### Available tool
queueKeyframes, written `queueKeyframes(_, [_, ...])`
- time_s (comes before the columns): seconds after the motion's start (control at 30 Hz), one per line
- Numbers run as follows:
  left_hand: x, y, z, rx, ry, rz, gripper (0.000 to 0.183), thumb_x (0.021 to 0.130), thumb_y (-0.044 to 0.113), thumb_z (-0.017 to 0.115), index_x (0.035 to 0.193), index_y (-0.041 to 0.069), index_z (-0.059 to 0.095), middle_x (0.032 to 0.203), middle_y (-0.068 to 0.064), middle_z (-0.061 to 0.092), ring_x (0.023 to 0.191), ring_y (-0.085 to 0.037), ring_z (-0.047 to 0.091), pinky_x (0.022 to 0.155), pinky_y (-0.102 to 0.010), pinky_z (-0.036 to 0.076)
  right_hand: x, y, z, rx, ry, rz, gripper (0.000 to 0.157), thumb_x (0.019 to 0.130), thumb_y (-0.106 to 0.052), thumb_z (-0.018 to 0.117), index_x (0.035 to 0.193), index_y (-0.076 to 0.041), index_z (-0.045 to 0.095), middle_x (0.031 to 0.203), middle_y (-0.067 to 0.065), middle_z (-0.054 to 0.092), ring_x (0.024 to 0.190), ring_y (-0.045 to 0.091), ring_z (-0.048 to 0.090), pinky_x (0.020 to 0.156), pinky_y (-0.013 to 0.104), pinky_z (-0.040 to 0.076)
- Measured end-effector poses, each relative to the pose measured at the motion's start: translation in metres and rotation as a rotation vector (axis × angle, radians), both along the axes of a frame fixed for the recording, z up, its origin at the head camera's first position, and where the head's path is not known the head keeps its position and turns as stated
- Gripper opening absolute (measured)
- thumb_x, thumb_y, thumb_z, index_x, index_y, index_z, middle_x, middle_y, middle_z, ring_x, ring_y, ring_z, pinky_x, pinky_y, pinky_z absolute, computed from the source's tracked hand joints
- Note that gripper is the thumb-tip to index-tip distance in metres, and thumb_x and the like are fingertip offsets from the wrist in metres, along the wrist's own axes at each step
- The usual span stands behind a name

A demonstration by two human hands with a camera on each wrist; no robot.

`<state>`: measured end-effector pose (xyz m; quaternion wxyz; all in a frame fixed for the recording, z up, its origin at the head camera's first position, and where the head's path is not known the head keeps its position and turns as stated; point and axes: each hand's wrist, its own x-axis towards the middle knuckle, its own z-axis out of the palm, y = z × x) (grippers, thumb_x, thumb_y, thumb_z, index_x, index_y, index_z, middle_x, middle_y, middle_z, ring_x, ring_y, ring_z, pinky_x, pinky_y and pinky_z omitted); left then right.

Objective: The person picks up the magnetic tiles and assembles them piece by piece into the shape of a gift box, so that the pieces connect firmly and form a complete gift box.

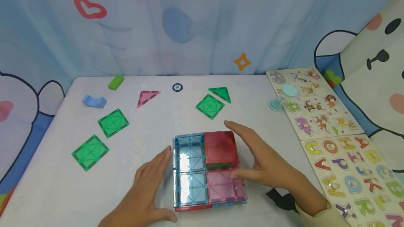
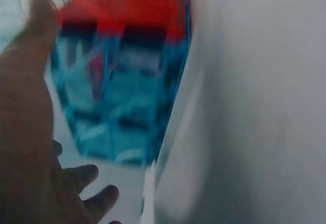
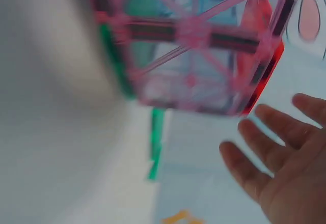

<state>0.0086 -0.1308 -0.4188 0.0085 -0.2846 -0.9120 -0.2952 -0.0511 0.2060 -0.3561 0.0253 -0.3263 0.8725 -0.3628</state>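
Observation:
A boxy structure of translucent magnetic tiles [image 1: 190, 153] stands on the table, with blue tiles on its left, a red square tile [image 1: 221, 148] at its back right and a pink square tile [image 1: 221, 186] at its front right. My left hand [image 1: 145, 185] is at its left side, fingers extended and thumb near the front corner; contact is unclear. My right hand [image 1: 265, 157] spreads around the right side, its thumb tip over the pink tile. The right wrist view shows those fingers [image 3: 280, 147] straight and apart from the pink wall. Blur softens the left wrist view.
Green square tiles [image 1: 113, 123] lie at left; another green square [image 1: 209, 106] and a green triangle [image 1: 222, 94] lie behind the structure. A pink triangle [image 1: 147, 97], poker chip [image 1: 177, 87], green block [image 1: 116, 82] and blue block [image 1: 94, 101] sit farther back. Puzzle boards [image 1: 328, 136] line the right.

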Motion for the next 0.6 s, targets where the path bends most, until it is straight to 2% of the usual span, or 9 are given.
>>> queueKeyframes(0.07, [-0.009,-0.015,0.007,-0.032,-0.01,0.068,0.126,0.063,0.067,0.073,0.153,0.013,0.004,0.159,-0.001,0.007,0.144,-0.021,0.012,0.105,-0.046,0.013,0.004,0.012,-0.009,-0.139,-0.109,0.052,0.113,0.066,-0.039,0.085,0.152,-0.016,0.015,0.155,0.0,0.023,0.139,0.023,0.026,0.102,0.042,0.037])
queueKeyframes(0.17, [-0.031,-0.043,0.015,-0.153,0.04,0.237,0.115,0.071,0.063,0.07,0.153,0.019,0.003,0.159,-0.002,0.011,0.142,-0.026,0.017,0.103,-0.057,0.02,0.015,0.029,-0.024,-0.257,-0.244,0.127,0.119,0.065,-0.037,0.086,0.152,-0.012,0.009,0.157,0.007,0.016,0.139,0.028,0.025,0.1,0.036,0.039])
queueKeyframes(0.23, [-0.05,-0.064,0.017,-0.242,0.064,0.336,0.107,0.077,0.056,0.069,0.153,0.02,0.003,0.157,-0.007,0.015,0.14,-0.032,0.02,0.1,-0.063,0.021,0.024,0.033,-0.03,-0.288,-0.296,0.152,0.121,0.065,-0.034,0.086,0.152,-0.009,0.006,0.157,0.011,0.012,0.14,0.027,0.023,0.102,0.034,0.038])
queueKeyframes(0.3, [-0.071,-0.085,0.016,-0.305,0.083,0.397,0.101,0.082,0.049,0.068,0.153,0.016,0.006,0.155,-0.015,0.02,0.137,-0.039,0.022,0.097,-0.065,0.019,0.032,0.032,-0.031,-0.289,-0.321,0.143,0.124,0.062,-0.025,0.089,0.152,-0.009,0.005,0.157,0.011,0.011,0.14,0.023,0.024,0.103,0.029,0.037])
queueKeyframes(0.43, [-0.105,-0.116,0.012,-0.351,0.034,0.427,0.092,0.087,0.037,0.065,0.152,0.008,0.007,0.147,-0.028,0.028,0.13,-0.047,0.026,0.092,-0.067,0.016,0.036,0.023,-0.031,-0.282,-0.321,0.113,0.126,0.058,-0.017,0.09,0.152,-0.008,0.007,0.155,0.011,0.018,0.137,0.018,0.027,0.103,0.024,0.035])
queueKeyframes(0.53, [-0.117,-0.126,0.011,-0.372,0.03,0.439,0.089,0.087,0.034,0.066,0.151,0.006,0.012,0.137,-0.031,0.041,0.121,-0.047,0.038,0.091,-0.065,0.018,0.036,0.018,-0.034,-0.273,-0.324,0.104,0.125,0.059,-0.019,0.091,0.152,-0.009,0.007,0.154,0.009,0.019,0.137,0.017,0.026,0.105,0.02,0.031])
queueKeyframes(0.6, [-0.119,-0.125,0.014,-0.381,0.068,0.451,0.088,0.083,0.035,0.069,0.149,0.004,0.02,0.124,-0.031,0.053,0.109,-0.045,0.05,0.089,-0.062,0.022,0.035,0.016,-0.036,-0.267,-0.33,0.101,0.126,0.058,-0.02,0.091,0.152,-0.01,0.007,0.155,0.008,0.019,0.138,0.016,0.025,0.106,0.017,0.028])
